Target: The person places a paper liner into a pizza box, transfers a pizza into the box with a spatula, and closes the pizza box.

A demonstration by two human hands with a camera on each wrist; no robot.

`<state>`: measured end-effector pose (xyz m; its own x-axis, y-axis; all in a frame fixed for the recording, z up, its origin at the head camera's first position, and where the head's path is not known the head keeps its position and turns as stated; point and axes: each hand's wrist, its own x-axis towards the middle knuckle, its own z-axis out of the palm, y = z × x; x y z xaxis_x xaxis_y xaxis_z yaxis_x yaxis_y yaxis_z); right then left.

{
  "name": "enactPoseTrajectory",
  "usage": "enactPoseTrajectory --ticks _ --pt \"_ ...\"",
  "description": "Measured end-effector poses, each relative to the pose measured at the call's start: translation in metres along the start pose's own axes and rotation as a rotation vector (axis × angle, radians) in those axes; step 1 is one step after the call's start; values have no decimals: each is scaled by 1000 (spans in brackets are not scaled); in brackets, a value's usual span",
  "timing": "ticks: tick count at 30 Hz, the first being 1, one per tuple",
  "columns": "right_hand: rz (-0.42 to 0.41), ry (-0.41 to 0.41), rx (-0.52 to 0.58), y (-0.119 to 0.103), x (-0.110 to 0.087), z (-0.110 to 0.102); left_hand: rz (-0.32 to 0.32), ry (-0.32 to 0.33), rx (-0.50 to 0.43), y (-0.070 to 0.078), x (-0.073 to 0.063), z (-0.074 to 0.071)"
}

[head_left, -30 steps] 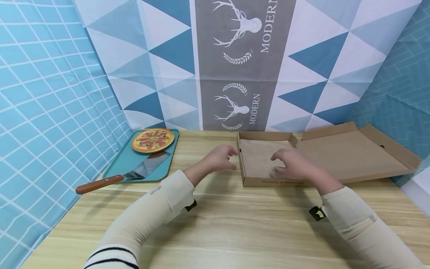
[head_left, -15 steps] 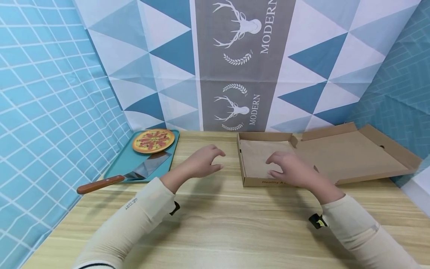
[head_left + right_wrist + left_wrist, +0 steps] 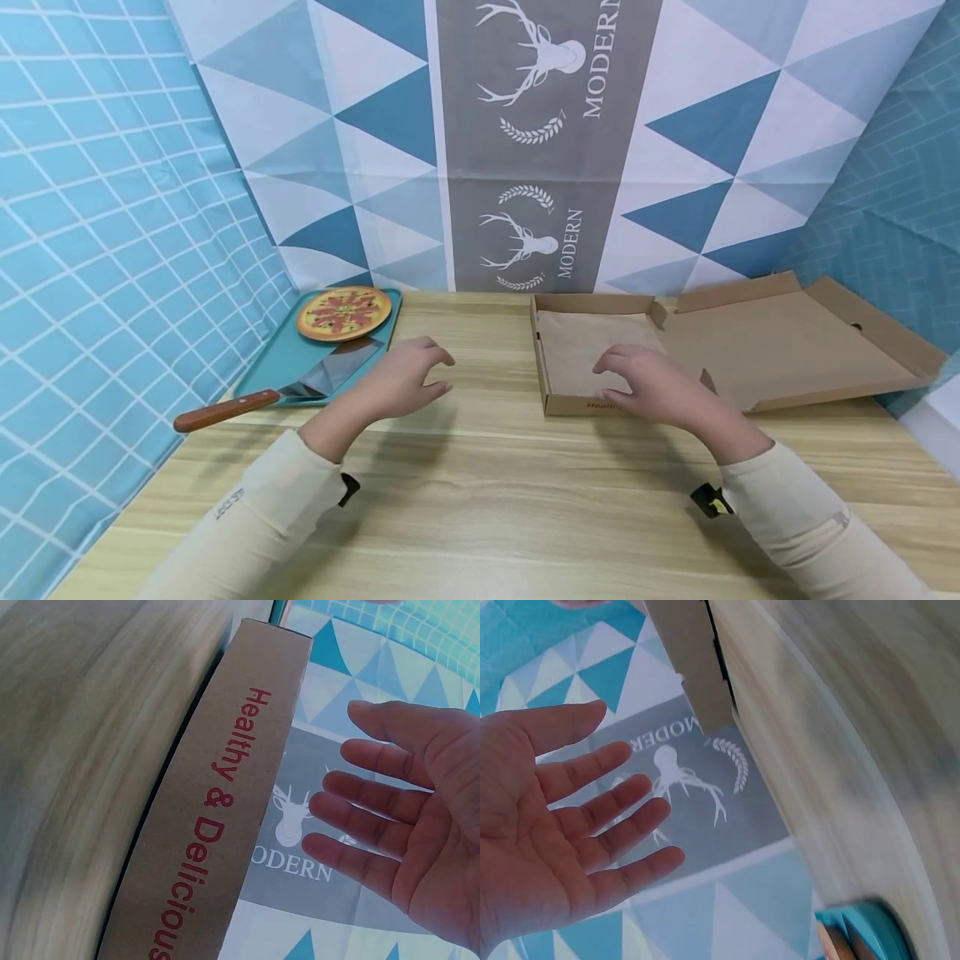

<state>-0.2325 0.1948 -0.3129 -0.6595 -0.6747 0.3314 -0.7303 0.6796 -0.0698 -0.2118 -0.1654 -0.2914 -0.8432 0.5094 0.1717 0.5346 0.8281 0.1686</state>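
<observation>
My left hand [image 3: 397,379] hovers over the wooden table, just right of the teal tray [image 3: 277,358]; in the left wrist view its fingers are spread with nothing in them. On that tray lie a round pizza [image 3: 344,313] and the blade of a pizza server [image 3: 330,371], whose wooden handle sticks out past the tray's front left. My right hand [image 3: 652,383], fingers relaxed, hangs over the front wall of an opened cardboard pizza box [image 3: 546,367] lined with brown paper. The right wrist view shows red lettering on the box's front wall [image 3: 210,795], apart from the fingers.
The box's lid [image 3: 795,342] lies folded back to the right, reaching the blue right wall. A patterned backdrop [image 3: 525,167] stands behind the table [image 3: 487,508], and a blue tiled sheet [image 3: 97,250] rises along the left.
My left hand has moved left, away from the box's left side and towards the tray. The right hand has shifted only slightly over the box. Tray, pizza and server stay put.
</observation>
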Motion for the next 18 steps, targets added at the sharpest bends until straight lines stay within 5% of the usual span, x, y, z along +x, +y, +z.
enactPoseTrajectory --ticks 12,18 --pt "-7 -20 8 -4 -4 0 -47 26 99 -34 -43 -21" --pt "-3 -20 9 -3 -8 3 -43 17 60 -54 -62 -28"
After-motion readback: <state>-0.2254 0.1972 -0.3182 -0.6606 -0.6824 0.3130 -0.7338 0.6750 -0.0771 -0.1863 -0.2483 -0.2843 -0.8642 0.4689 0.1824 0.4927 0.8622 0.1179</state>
